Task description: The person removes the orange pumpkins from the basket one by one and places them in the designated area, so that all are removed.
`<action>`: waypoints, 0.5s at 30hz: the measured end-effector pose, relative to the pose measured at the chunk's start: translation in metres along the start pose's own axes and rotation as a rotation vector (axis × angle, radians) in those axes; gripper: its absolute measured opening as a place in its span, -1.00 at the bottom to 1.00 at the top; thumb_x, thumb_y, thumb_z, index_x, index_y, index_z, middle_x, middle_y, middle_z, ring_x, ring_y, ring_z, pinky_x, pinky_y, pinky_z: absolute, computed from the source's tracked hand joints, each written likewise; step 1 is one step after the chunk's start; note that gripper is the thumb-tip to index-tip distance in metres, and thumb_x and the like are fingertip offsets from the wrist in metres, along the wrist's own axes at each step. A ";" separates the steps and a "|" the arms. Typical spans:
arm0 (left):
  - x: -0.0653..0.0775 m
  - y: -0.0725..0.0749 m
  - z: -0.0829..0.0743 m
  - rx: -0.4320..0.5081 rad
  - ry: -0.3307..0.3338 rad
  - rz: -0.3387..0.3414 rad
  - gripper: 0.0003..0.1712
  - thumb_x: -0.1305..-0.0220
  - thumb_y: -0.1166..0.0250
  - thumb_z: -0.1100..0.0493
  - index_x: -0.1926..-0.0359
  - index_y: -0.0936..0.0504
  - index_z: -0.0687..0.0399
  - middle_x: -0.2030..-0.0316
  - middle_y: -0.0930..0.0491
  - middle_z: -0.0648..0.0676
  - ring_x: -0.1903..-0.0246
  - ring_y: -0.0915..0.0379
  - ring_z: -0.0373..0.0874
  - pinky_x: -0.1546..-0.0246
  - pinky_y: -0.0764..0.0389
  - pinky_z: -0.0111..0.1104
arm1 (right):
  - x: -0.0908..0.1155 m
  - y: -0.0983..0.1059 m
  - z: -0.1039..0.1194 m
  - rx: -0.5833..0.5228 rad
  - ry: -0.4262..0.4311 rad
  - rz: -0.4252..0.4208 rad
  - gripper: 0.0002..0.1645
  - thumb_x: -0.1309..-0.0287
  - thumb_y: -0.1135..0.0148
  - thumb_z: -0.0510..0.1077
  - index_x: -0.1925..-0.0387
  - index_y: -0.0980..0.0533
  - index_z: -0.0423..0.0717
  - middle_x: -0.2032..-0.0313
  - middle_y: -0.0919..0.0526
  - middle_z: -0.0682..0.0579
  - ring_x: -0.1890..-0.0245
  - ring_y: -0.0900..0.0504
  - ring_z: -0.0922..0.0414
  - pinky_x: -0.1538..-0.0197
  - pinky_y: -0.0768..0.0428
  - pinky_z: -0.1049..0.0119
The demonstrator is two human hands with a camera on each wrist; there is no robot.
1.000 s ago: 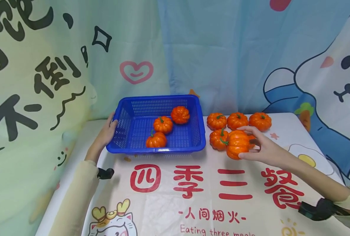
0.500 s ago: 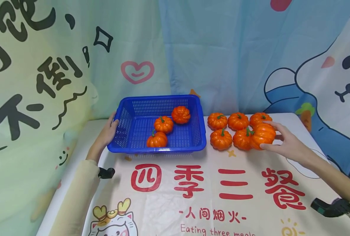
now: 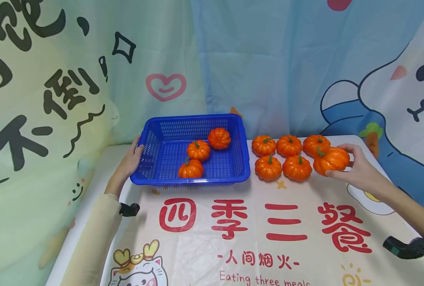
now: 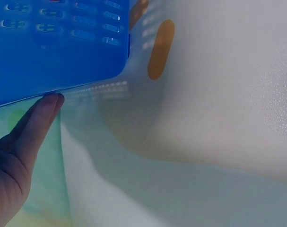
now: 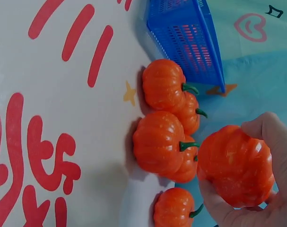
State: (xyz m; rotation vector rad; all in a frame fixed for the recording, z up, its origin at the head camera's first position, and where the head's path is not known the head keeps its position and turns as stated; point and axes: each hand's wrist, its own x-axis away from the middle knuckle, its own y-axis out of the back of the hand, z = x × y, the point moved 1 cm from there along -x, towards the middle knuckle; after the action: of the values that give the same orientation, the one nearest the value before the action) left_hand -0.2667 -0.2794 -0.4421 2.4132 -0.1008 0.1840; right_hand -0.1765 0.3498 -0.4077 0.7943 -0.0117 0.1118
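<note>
My right hand (image 3: 360,169) grips a small orange pumpkin (image 3: 330,161) with a green stem, at the right end of the front row. In the right wrist view, thumb and fingers wrap the pumpkin (image 5: 235,165) from both sides. At the basket's left side is my left hand (image 3: 127,159), its fingers fairly straight against the outer wall. The left wrist view has the fingertips of this hand (image 4: 25,146) right at the edge of the blue basket (image 4: 53,71). Inside the plastic basket (image 3: 194,182) lie three more orange pumpkins (image 3: 198,151).
Right of the basket, several pumpkins (image 3: 268,168) sit in two rows on the table. The tablecloth (image 3: 204,246) carries red printed characters and cartoons. A printed curtain (image 3: 247,63) hangs right behind the table.
My right hand has carried its pumpkin rightward, from in front of the front row to that row's right end. The left hand and the basket stay put.
</note>
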 end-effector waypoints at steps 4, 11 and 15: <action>0.001 0.000 0.001 -0.002 0.002 0.003 -0.30 -0.52 0.39 -0.14 -0.55 0.36 -0.15 -0.51 0.16 0.35 -0.47 0.17 0.38 -0.41 0.07 0.25 | -0.002 0.002 -0.002 0.031 0.007 -0.003 0.11 -0.17 -0.30 -0.11 -0.45 0.20 -0.35 -0.32 0.03 -0.52 -0.16 -0.17 -0.45 0.35 -0.39 0.73; 0.001 0.000 0.001 -0.003 0.005 0.002 -0.30 -0.52 0.40 -0.13 -0.55 0.36 -0.15 -0.51 0.17 0.34 -0.47 0.18 0.38 -0.41 0.07 0.25 | -0.002 0.002 -0.005 0.056 0.024 -0.015 0.06 -0.13 -0.35 -0.13 -0.40 0.09 -0.44 -0.27 -0.03 -0.52 -0.15 -0.18 -0.44 0.35 -0.34 0.75; 0.000 0.000 0.001 0.001 0.002 -0.003 -0.30 -0.52 0.39 -0.13 -0.55 0.35 -0.13 -0.51 0.17 0.34 -0.47 0.19 0.37 -0.42 0.09 0.24 | -0.002 0.003 -0.009 0.040 -0.003 -0.021 0.10 -0.14 -0.36 -0.06 -0.41 0.12 -0.42 -0.28 -0.04 -0.51 -0.15 -0.20 -0.43 0.33 -0.55 0.60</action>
State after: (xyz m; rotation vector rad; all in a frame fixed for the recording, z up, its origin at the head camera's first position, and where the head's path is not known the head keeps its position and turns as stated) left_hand -0.2666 -0.2795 -0.4429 2.4142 -0.0963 0.1848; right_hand -0.1787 0.3584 -0.4121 0.8340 -0.0043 0.0907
